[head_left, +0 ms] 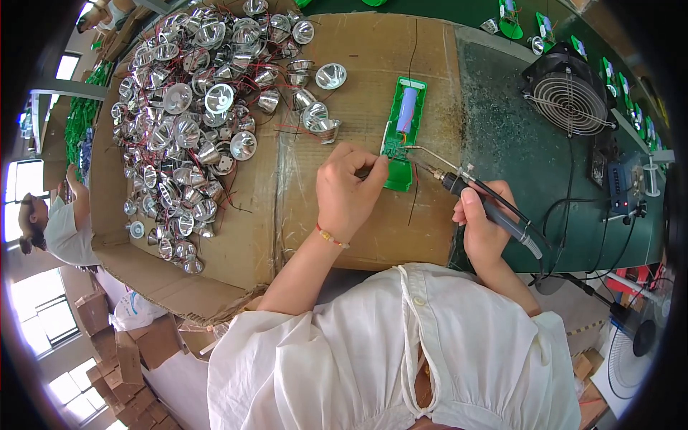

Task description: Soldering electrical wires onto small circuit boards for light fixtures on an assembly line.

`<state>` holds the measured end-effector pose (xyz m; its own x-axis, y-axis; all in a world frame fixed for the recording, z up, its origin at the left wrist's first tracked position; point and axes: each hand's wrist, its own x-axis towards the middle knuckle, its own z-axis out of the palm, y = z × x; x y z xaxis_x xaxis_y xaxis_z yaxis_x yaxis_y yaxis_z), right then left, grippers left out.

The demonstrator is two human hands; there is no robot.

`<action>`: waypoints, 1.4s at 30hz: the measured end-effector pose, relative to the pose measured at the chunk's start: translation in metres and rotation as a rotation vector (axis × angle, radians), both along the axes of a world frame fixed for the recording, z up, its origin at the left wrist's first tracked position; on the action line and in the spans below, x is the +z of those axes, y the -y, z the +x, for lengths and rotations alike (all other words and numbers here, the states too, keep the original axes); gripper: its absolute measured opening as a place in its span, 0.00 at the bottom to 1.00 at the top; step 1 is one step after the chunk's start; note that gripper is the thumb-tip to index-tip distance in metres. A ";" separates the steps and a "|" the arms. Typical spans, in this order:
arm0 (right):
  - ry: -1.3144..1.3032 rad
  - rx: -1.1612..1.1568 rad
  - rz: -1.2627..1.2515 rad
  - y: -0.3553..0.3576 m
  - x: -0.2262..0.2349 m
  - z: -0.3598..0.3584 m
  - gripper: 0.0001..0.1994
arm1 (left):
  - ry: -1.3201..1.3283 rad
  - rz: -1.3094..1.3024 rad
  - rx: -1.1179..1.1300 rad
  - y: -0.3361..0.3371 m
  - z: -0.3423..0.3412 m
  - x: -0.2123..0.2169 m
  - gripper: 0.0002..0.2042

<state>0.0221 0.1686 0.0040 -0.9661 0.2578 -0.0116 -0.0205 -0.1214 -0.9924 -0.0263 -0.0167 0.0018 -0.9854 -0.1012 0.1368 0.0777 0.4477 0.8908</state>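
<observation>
A green plastic housing (396,180) lies on the cardboard in front of me. Inside its upper part sits a light purple cylindrical battery (407,109), with thin red wires and a small green circuit board (393,148) below it. My right hand (485,223) grips a soldering iron (493,212) with a thin curved metal feed tube. The iron's tip points at the board. At the housing's left edge, my left hand (348,188) is closed in a pinch by the board. What its fingertips hold, if anything, is hidden.
Left of the housing lies a big heap of silvery reflector cups (188,130) with red wires in a cardboard box (172,283). A round fan (570,104) and a blue control box (622,188) stand to the right. More green housings (510,20) line the back. A person (68,226) sits far left.
</observation>
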 end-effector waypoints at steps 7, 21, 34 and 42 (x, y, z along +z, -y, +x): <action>0.029 0.033 -0.009 0.005 -0.001 -0.005 0.09 | 0.021 -0.021 -0.005 0.001 -0.001 0.000 0.04; -0.025 0.010 -0.053 0.000 -0.001 -0.004 0.08 | 0.024 -0.010 -0.026 0.000 -0.004 0.004 0.04; 0.019 0.047 -0.037 0.002 -0.004 -0.004 0.09 | 0.005 -0.065 -0.045 0.002 -0.003 0.000 0.05; 0.002 0.052 0.007 0.003 -0.006 -0.006 0.06 | 0.031 -0.044 -0.050 0.001 -0.004 0.004 0.05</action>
